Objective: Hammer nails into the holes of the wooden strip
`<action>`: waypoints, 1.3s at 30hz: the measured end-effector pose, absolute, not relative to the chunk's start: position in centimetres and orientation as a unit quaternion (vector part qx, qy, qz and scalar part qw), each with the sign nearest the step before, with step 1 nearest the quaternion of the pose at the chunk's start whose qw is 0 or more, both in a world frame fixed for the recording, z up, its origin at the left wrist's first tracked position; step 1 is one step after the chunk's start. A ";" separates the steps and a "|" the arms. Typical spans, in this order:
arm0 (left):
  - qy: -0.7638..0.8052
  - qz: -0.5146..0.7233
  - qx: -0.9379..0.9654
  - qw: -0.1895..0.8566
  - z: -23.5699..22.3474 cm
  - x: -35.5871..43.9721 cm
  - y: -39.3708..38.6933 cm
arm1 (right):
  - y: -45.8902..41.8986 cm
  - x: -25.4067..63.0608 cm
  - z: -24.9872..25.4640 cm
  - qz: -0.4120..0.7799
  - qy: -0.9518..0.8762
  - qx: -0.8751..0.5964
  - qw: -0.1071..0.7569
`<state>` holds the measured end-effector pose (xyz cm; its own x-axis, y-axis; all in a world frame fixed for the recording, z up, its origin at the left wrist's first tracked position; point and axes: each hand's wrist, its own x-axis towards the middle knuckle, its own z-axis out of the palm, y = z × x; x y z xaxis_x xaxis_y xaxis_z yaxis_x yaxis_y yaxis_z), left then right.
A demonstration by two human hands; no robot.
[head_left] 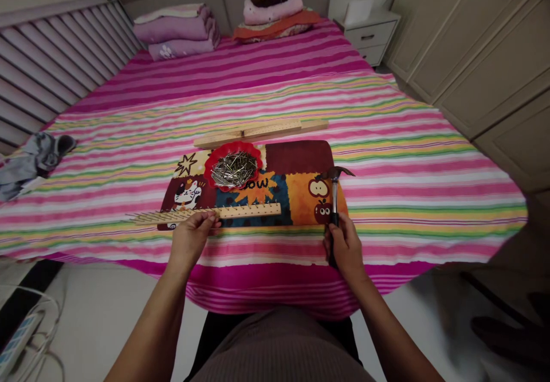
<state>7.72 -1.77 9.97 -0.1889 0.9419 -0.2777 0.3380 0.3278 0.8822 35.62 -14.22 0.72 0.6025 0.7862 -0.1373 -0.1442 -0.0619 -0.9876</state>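
A long wooden strip (251,210), studded with several rows of nails toward its left end, lies across a patterned mat (298,158). My left hand (195,237) grips the strip near its middle, thumb and fingers closed on it. In my right hand (345,244) is a claw hammer (335,190), held by its black handle with the head up over the mat's right edge. A red scalloped bowl (209,170) full of loose nails (234,169) sits on the mat beyond the strip. Whether a nail is between my left fingers is hidden.
More wooden strips (262,132) lie behind the mat on the striped bed cover (408,141). Folded blankets (183,32) and a pillow stack (275,18) rest at the far end. Grey clothing (36,158) lies at left; a power strip (19,339) is on the floor.
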 end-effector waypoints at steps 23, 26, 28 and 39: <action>0.673 0.469 0.479 0.312 4.1 9.3 -3.2 | -14.2 35.7 0.1 0.359 -0.265 -0.633 0.633; 0.680 0.465 0.485 0.293 3.8 9.5 -3.2 | -14.1 35.5 0.2 0.355 -0.264 -0.629 0.639; 0.687 0.450 0.498 0.277 3.6 9.5 -3.1 | -14.3 35.2 1.0 0.354 -0.267 -0.632 0.636; 0.659 0.437 0.590 0.162 2.2 8.8 -3.0 | -18.3 29.7 10.0 0.482 -0.526 -0.559 0.423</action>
